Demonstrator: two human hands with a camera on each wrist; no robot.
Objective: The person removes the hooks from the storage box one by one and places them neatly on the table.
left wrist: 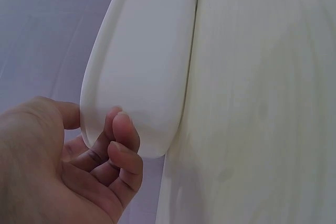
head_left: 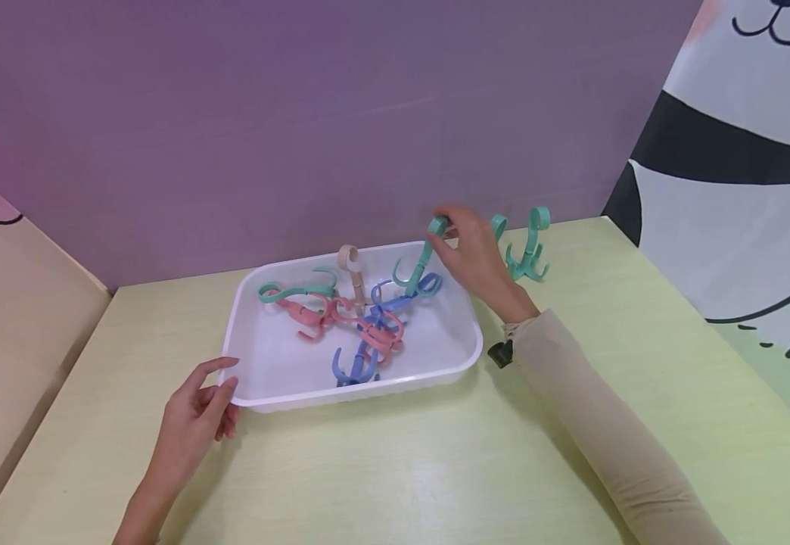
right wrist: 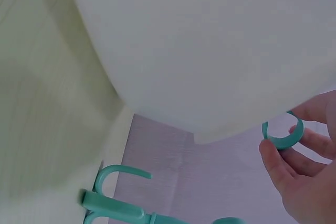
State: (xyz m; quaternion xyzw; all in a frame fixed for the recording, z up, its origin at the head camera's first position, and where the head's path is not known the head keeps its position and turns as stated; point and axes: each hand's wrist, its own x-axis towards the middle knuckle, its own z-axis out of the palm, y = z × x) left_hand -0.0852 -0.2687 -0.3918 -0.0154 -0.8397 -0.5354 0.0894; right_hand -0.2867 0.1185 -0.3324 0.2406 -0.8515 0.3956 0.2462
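Note:
My right hand (head_left: 473, 253) pinches the ringed top of a green multi-prong hook (head_left: 421, 265) between thumb and fingers. The hook hangs prongs down over the back right part of a white plastic tray (head_left: 293, 401), overlapping a blue hook (head_left: 398, 304) in the head view. In the right wrist view its ring (right wrist: 286, 141) shows at the fingertips. At the tray's front left corner my left hand (head_left: 191, 424) grips the rim, thumb on one side and fingers on the other. Pink hooks (head_left: 381, 337), a beige hook (head_left: 356, 284) and another green hook (head_left: 300, 291) lie inside.
Two green hooks stand on the table right of the tray; one (head_left: 530, 246) shows well, the other (head_left: 499, 225) is mostly behind my right hand. A purple wall (head_left: 300, 151) runs along the table's back edge. A panda picture (head_left: 742, 219) covers the right side.

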